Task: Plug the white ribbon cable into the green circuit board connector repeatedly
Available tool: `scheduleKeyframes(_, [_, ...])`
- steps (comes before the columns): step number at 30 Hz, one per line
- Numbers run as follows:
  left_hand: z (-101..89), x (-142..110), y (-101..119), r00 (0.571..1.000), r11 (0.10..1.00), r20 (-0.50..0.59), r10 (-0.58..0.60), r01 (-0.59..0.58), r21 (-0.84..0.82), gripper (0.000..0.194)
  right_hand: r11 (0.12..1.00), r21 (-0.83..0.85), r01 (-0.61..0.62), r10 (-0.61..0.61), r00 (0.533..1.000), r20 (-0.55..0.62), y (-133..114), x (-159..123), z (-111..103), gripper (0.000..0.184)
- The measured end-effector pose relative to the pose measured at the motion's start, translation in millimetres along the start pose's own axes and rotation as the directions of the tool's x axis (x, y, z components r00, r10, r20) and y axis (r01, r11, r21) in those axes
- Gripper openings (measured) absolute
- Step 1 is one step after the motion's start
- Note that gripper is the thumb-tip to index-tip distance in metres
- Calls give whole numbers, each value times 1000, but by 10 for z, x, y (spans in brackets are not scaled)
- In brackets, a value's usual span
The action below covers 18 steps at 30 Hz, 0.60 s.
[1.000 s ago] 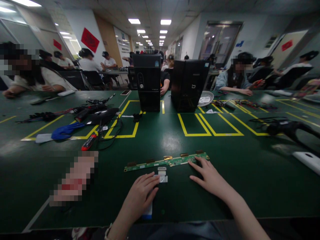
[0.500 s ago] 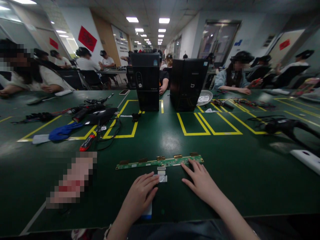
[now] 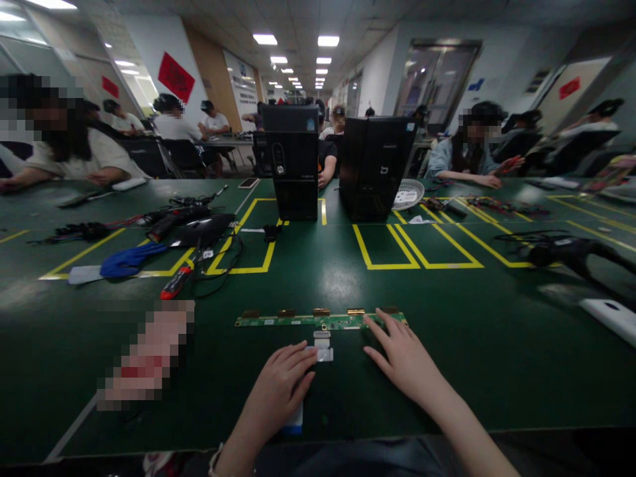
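A long narrow green circuit board (image 3: 298,320) lies across the dark green table in front of me. My right hand (image 3: 400,358) rests with fingers spread, its fingertips on the board's right end. My left hand (image 3: 278,391) lies flat on a white flat ribbon cable (image 3: 322,354), whose far end reaches toward the board's middle. The cable's near end with a blue tip (image 3: 294,424) shows below my left hand. Neither hand grips anything.
Two black computer towers (image 3: 293,162) stand at the table's middle back. At left lie a red-handled screwdriver (image 3: 175,283), black cables (image 3: 199,232) and a blue glove (image 3: 126,260). A white fan grille (image 3: 408,195) and a black tool (image 3: 571,253) lie right. Other people sit around.
The circuit board has swung from a slant to lie square across the table, its right end drawn toward me under my right fingertips. My left hand has stayed on the cable.
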State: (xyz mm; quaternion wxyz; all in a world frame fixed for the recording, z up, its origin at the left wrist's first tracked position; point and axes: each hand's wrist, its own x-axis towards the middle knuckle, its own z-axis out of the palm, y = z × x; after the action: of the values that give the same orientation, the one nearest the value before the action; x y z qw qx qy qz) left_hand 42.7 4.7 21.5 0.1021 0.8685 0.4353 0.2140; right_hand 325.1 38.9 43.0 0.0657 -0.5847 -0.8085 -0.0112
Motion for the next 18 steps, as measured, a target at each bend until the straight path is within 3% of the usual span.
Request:
scheduleKeyframes(4, [-4,2,11,1000,1000,-10,9,-9,17,32,993,55,108,-102,990,-95,100,76,46,47])
scheduleKeyframes(7, [-1,-18,13,999,999,-18,28,-27,36,33,976,122,182,-170,980,-102,139,59,156,44])
scheduleKeyframes(12, [-16,-42,68,998,997,-16,66,-65,50,34,968,171,182,-172,982,-72,149,-16,282,48])
scheduleKeyframes(18, [-46,86,261,998,997,23,54,-56,61,35,977,141,160,-155,987,-47,82,13,283,49])
